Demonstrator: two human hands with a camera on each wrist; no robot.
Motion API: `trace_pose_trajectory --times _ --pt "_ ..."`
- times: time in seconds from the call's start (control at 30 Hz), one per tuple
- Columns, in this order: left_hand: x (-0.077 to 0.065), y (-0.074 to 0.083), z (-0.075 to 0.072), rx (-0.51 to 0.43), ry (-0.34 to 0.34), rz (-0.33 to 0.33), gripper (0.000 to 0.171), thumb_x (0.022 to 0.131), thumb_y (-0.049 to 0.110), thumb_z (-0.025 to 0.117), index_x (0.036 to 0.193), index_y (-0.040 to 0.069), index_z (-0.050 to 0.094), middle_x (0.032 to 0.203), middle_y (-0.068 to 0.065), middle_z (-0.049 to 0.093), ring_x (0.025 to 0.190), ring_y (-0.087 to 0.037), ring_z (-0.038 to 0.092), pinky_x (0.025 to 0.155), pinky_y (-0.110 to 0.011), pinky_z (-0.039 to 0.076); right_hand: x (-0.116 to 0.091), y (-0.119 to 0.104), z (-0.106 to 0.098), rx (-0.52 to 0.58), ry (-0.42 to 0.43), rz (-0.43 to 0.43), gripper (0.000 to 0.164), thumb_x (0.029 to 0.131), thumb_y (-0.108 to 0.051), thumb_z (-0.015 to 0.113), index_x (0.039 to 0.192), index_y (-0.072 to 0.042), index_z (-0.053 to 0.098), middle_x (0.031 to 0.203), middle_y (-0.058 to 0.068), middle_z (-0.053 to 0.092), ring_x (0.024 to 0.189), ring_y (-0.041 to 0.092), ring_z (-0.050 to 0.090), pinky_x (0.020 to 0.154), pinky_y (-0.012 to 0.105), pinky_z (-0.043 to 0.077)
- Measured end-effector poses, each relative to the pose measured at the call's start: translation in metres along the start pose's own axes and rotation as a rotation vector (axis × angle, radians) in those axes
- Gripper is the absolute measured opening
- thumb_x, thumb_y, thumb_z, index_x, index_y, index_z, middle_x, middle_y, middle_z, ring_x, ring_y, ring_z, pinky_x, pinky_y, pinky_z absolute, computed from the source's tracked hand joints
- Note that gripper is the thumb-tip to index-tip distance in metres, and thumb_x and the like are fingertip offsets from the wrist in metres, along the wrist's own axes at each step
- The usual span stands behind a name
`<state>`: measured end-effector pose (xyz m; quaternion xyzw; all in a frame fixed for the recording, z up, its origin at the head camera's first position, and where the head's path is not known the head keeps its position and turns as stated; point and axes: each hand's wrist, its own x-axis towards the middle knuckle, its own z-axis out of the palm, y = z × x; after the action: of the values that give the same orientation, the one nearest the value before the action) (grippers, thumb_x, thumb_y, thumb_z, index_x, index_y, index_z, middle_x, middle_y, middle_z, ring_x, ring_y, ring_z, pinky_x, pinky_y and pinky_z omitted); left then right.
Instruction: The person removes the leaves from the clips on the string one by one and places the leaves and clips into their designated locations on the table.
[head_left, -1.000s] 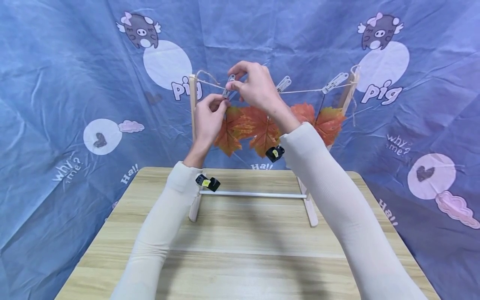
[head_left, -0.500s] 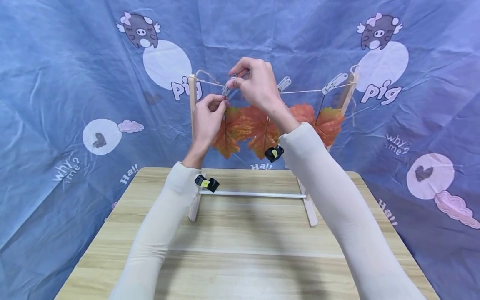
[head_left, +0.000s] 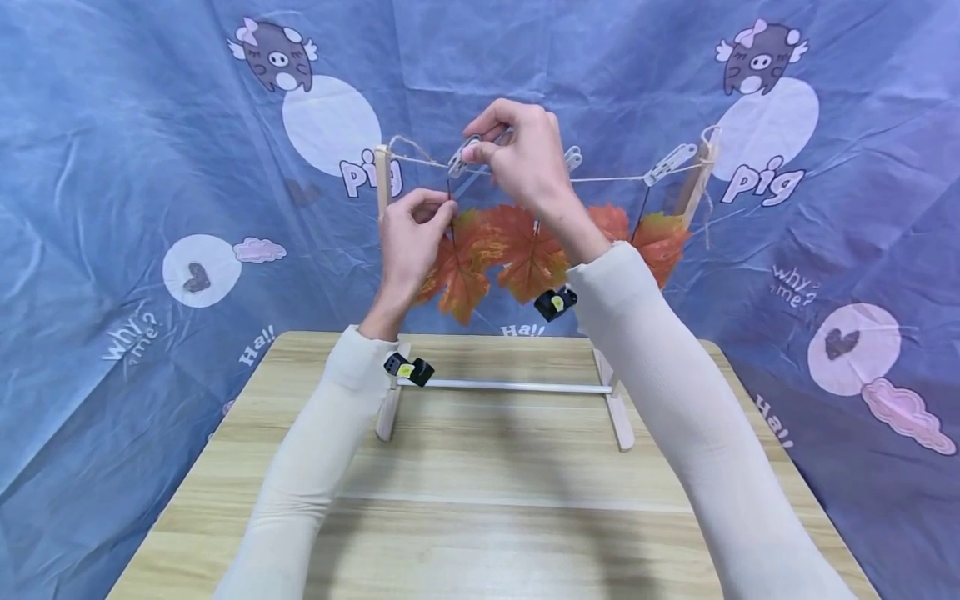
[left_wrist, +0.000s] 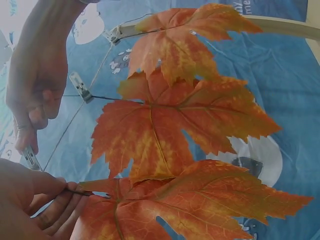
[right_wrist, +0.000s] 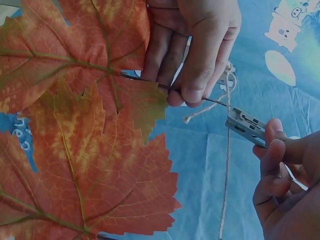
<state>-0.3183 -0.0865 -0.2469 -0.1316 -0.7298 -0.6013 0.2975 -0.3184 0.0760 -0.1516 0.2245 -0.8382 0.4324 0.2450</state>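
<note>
Above worktop (head_left: 450,533) far edge, clip (right_wrist: 243,126) being pinched by right hand (head_left: 525,158), stem (right_wrist: 214,101) by left hand (head_left: 411,242); more being exposed, likely clamped.

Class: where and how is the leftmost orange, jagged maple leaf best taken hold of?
Probably pinch the leaf by its thin dark stem, from the left, as the left hand does: the stem makes a narrow handle leading to the gray plastic clothespin, while the broad blade crowds the next orange leaf on the right.
</note>
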Motion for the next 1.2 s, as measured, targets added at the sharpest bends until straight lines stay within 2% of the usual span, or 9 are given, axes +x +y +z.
trace_pose_trajectory --times 0.13,0.27,0.37,0.57,0.67,0.83,1.0,1.2 --pt "-0.001 0.001 -0.002 0.004 0.018 0.002 0.015 0.098 0.01 0.077 0.105 -0.002 0.08 0.099 -0.021 0.08 0.076 -0.015 0.072 0.066 -0.015 0.057 -0.001 0.0 -0.002 0.015 0.007 -0.001 0.013 0.1 -0.017 0.077 0.111 -0.01 0.08 0.085 -0.008 0.068 0.062 0.021 0.065 0.061 0.029 0.056" --pt "-0.002 0.001 -0.005 0.013 0.037 0.007 0.015 0.098 0.01 0.077 0.105 -0.002 0.081 0.098 -0.021 0.08 0.074 -0.011 0.07 0.065 -0.016 0.057 0.0 0.0 -0.003 0.023 0.008 0.013 0.014 0.099 -0.017 0.078 0.112 -0.012 0.079 0.088 -0.007 0.07 0.061 0.021 0.066 0.058 0.028 0.054" --pt "-0.001 -0.001 -0.008 0.019 0.051 0.021 0.015 0.097 0.008 0.076 0.104 -0.004 0.08 0.096 -0.02 0.08 0.071 -0.006 0.069 0.065 -0.016 0.058 -0.001 0.0 -0.005 0.013 -0.013 0.026 0.021 0.1 -0.02 0.077 0.121 -0.015 0.078 0.099 -0.004 0.07 0.058 0.016 0.066 0.055 0.027 0.052" --pt "-0.003 -0.004 -0.015 0.034 0.059 0.02 0.014 0.098 0.01 0.075 0.104 0.0 0.081 0.094 -0.013 0.082 0.072 -0.006 0.071 0.066 -0.017 0.059 -0.004 0.0 -0.011 0.016 -0.039 0.047 0.033 0.104 -0.026 0.072 0.136 -0.02 0.071 0.118 -0.002 0.067 0.058 0.012 0.065 0.05 0.027 0.046" --pt "-0.005 -0.004 -0.019 0.035 0.056 0.019 0.013 0.098 0.011 0.075 0.105 0.001 0.081 0.094 -0.012 0.081 0.073 -0.006 0.071 0.066 -0.018 0.06 -0.006 0.001 -0.014 0.026 -0.035 0.056 0.035 0.103 -0.028 0.072 0.138 -0.022 0.07 0.119 -0.004 0.066 0.059 0.012 0.065 0.05 0.027 0.044" --pt "-0.008 -0.006 -0.025 0.026 0.068 0.015 0.012 0.098 0.011 0.076 0.102 0.002 0.081 0.091 -0.01 0.081 0.072 -0.008 0.072 0.064 -0.018 0.06 -0.01 0.001 -0.019 0.042 -0.033 0.061 0.037 0.102 -0.03 0.074 0.137 -0.021 0.07 0.12 -0.004 0.065 0.062 0.013 0.066 0.055 0.028 0.048" --pt "-0.01 -0.008 -0.03 0.036 0.086 0.018 0.012 0.097 0.011 0.076 0.102 0.002 0.082 0.089 -0.009 0.081 0.071 -0.004 0.07 0.063 -0.016 0.059 -0.015 0.003 -0.024 0.057 -0.037 0.06 0.037 0.102 -0.032 0.075 0.137 -0.022 0.071 0.123 -0.004 0.064 0.063 0.013 0.067 0.057 0.028 0.049" --pt "-0.013 -0.011 -0.036 0.022 0.091 0.013 0.015 0.097 0.01 0.075 0.104 -0.002 0.08 0.087 -0.005 0.08 0.07 -0.004 0.069 0.062 -0.015 0.057 -0.021 0.007 -0.03 0.085 -0.046 0.081 0.038 0.101 -0.033 0.075 0.137 -0.023 0.07 0.124 -0.005 0.063 0.064 0.015 0.066 0.058 0.03 0.048"
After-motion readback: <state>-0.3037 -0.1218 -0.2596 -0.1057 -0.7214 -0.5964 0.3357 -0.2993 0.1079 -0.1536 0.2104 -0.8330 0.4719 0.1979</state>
